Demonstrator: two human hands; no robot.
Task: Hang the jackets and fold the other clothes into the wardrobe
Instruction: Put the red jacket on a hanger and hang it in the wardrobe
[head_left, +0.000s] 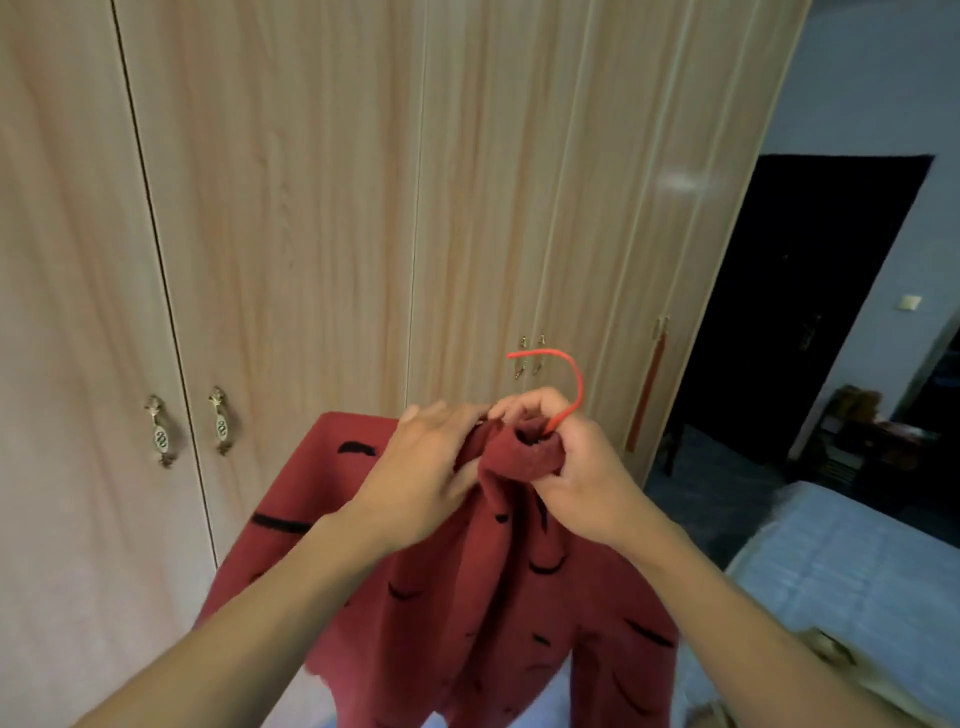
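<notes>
Left hand and right hand — fingers clenched on fabric — grip the red jacket, hanger hook poking up before the wardrobe.

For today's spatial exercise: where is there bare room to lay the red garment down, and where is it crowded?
Free: the pale blue bed cover between the red garment and the dark floor. Crowded: the collar, where left hand, right hand and hanger hook meet. The wardrobe doors are shut.
</notes>
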